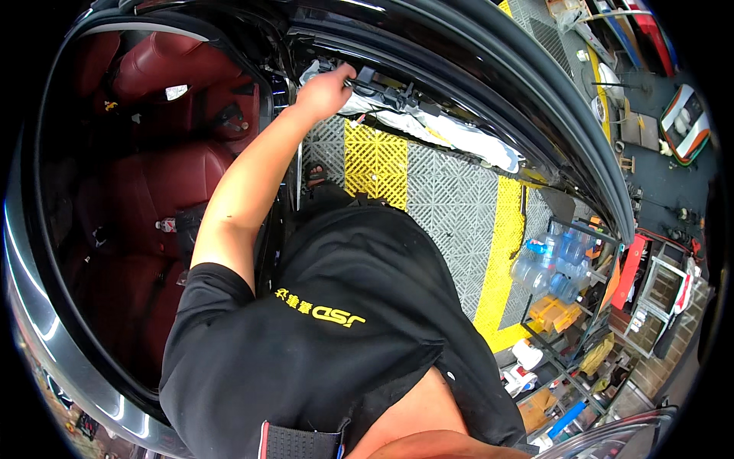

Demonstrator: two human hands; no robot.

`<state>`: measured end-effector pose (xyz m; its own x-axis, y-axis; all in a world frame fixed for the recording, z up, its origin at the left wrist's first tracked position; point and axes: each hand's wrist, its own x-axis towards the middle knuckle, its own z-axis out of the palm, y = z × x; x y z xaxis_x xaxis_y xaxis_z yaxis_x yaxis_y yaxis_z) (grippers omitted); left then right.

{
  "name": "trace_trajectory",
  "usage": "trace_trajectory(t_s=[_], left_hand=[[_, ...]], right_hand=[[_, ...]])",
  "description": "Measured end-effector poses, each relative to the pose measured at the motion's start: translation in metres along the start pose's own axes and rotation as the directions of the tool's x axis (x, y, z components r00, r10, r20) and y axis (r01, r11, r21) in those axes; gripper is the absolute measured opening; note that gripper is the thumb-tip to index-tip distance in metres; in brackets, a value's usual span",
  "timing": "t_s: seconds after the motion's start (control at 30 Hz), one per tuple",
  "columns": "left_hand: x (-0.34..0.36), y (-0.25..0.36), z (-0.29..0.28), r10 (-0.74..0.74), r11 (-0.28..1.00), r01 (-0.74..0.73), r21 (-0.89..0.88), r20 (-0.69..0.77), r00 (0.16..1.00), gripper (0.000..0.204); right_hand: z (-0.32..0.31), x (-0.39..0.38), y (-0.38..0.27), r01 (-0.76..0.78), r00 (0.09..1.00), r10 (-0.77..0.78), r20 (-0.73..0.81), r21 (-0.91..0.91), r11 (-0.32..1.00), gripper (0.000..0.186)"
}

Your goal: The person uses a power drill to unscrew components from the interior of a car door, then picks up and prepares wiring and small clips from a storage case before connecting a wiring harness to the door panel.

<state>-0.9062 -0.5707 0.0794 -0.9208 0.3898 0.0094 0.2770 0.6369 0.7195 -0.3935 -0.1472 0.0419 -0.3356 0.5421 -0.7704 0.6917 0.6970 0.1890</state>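
Observation:
My left hand [323,96] reaches to the inner side of an open black car door [466,76], its fingers curled round something small and dark that I cannot make out. It is at a black mechanical assembly [386,88] in the door, whose trim is off. Crumpled white sheeting [466,136] runs along the door below the assembly. My right hand is not in view; my black-shirted body hides much of the lower middle.
On my left is the car's dark red seat [168,183]. Grey and yellow floor grating [440,206] lies below, with a sandalled foot [316,174] by the sill. Water jugs [562,260], boxes [550,314], metal racks and a red panel [628,271] crowd the right side.

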Motion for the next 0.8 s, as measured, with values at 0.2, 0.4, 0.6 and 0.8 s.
trace_trajectory(t_s=[0.2,0.4,0.6,0.8], left_hand=[[-0.005,0.007,-0.009,-0.166,0.909,0.092,-0.406,-0.152,0.974,0.023],[-0.021,0.030,-0.021,-0.123,0.988,0.122,0.094,0.003,0.992,0.034],[-0.009,0.059,-0.022,-0.171,0.946,0.137,0.293,0.095,0.981,0.043],[-0.027,0.013,-0.024,-0.033,0.840,-0.021,0.542,0.089,0.995,0.063]], right_hand=[[0.008,0.001,-0.007,-0.012,1.000,0.012,0.017,0.015,1.000,0.061],[0.017,-0.004,-0.016,-0.016,0.999,0.015,0.035,0.026,1.000,0.061],[0.038,-0.009,-0.020,-0.036,0.999,0.033,0.039,0.084,0.996,0.061],[0.032,-0.013,-0.019,-0.118,0.987,0.087,0.138,0.240,0.963,0.040]])
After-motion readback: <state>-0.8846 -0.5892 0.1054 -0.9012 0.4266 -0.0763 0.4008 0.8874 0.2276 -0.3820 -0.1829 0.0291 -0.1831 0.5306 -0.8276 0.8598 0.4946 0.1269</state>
